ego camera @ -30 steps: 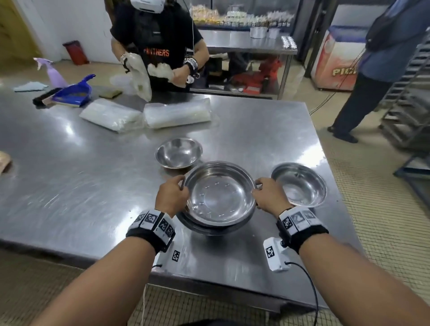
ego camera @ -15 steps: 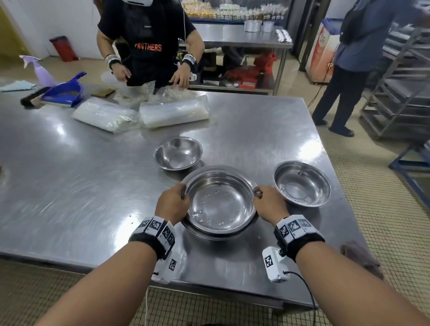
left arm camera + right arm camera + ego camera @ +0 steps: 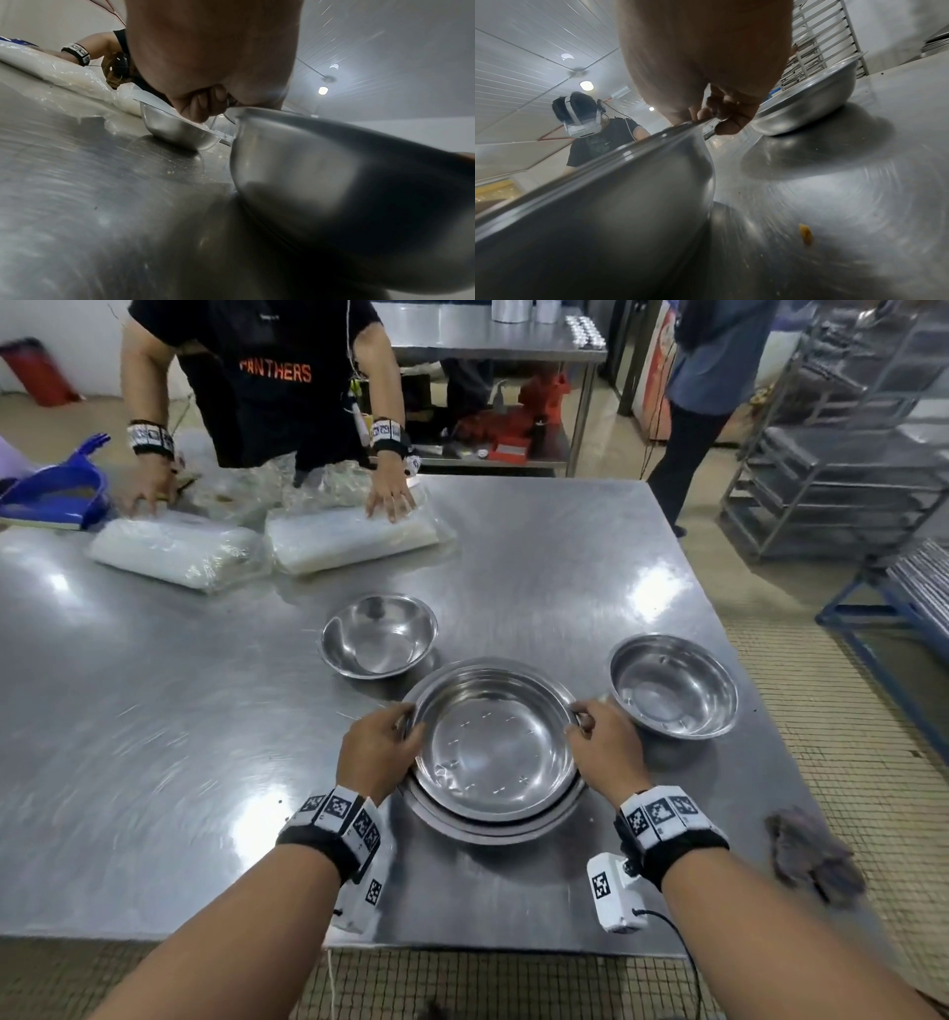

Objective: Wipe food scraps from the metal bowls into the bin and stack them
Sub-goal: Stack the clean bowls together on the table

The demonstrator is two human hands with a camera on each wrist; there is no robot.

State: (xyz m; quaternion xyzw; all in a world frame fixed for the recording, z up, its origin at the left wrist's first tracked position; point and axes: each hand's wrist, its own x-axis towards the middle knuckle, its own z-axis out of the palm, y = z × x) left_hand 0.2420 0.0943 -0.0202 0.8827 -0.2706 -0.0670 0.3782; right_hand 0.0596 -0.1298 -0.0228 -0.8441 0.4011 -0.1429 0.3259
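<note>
Nearest the worktop's [image 3: 154, 762] front edge, the left hand [image 3: 377, 752] and right hand [image 3: 606, 755] sit on opposite sides of the top bowl [image 3: 493, 747], fingers [image 3: 197, 105] curled over its rim on the left and pinching it on the right, thumbs on the inside. That bowl is nested in a wider one, the stack [image 3: 493, 829] showing as extra rims beneath it, and it lies dead centre between the two hands, so either hand is equally placed; being round, it has no long axis to speak of. It looks seated, or all but seated, though from the wrist views I can't tell whether it has fully settled. Its inside looks wiped clean and bright, with only ceiling lights reflected in it. A yellowish scrap [image 3: 805, 233] lies on the worktop by the stack's right side (missed by the wiping, I'd guess). Further out, two small bowls remain loose: the right bowl [image 3: 672, 685] just beyond the right hand, which is plainly nearer it, and the far bowl [image 3: 379, 635] just behind the stack toward the left. A grey rag [image 3: 811, 860] lies at the right edge. Across the worktop another person [image 3: 267, 377] presses on plastic packs [image 3: 349, 534]. No bin is in view.
</note>
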